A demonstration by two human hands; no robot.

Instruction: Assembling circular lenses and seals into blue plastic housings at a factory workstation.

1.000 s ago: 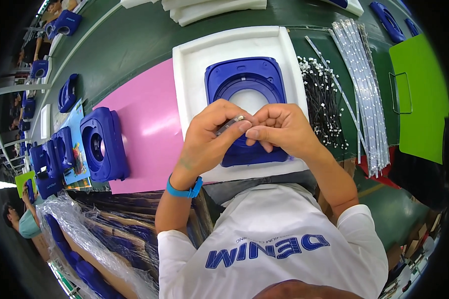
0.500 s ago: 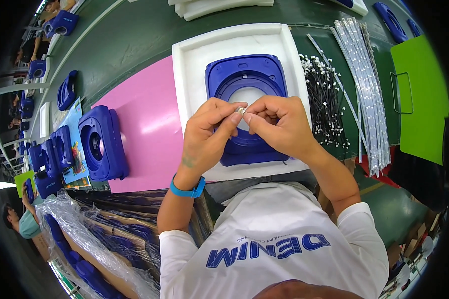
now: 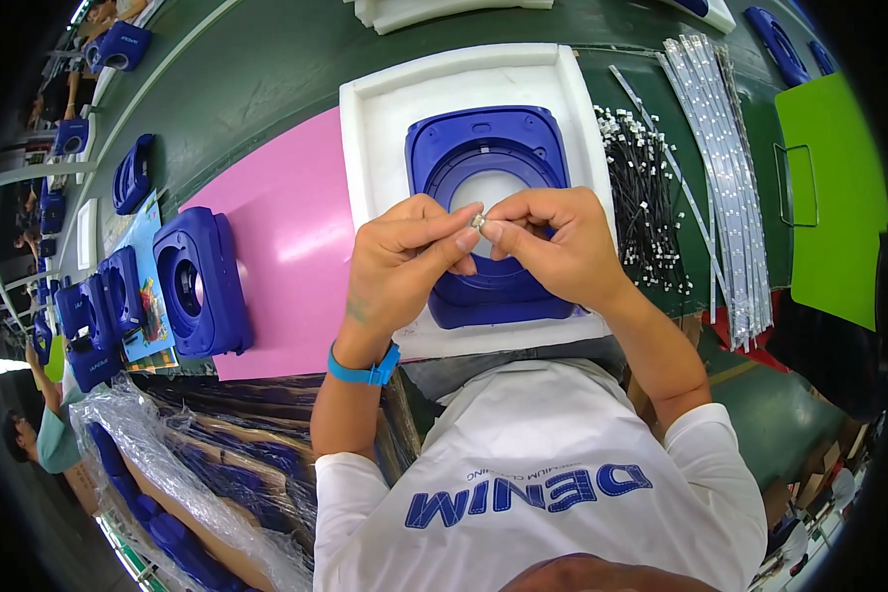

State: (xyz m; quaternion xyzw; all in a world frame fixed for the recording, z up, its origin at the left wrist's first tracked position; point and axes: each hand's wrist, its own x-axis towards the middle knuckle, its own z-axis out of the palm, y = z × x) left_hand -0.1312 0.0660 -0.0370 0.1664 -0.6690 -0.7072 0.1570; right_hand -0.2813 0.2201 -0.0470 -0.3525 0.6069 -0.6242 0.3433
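My left hand (image 3: pixel 397 268) and my right hand (image 3: pixel 553 245) meet fingertip to fingertip over a blue square plastic housing (image 3: pixel 485 148) with a round opening. Between the tips of both hands is pinched a small whitish connector piece (image 3: pixel 478 221). The housing lies in a white foam tray (image 3: pixel 385 109). A blue band is on my left wrist. The lower half of the housing is hidden under my hands.
A pink sheet (image 3: pixel 286 237) lies left of the tray with another blue housing (image 3: pixel 199 286) on it. Right of the tray are a heap of short black wires (image 3: pixel 646 212), several long light strips (image 3: pixel 725 168) and a green board (image 3: pixel 834 187). More blue housings line the far left.
Both hands have risen slightly toward the housing's opening and the small piece has turned from lying in my left fingers to being pinched between both hands' tips.
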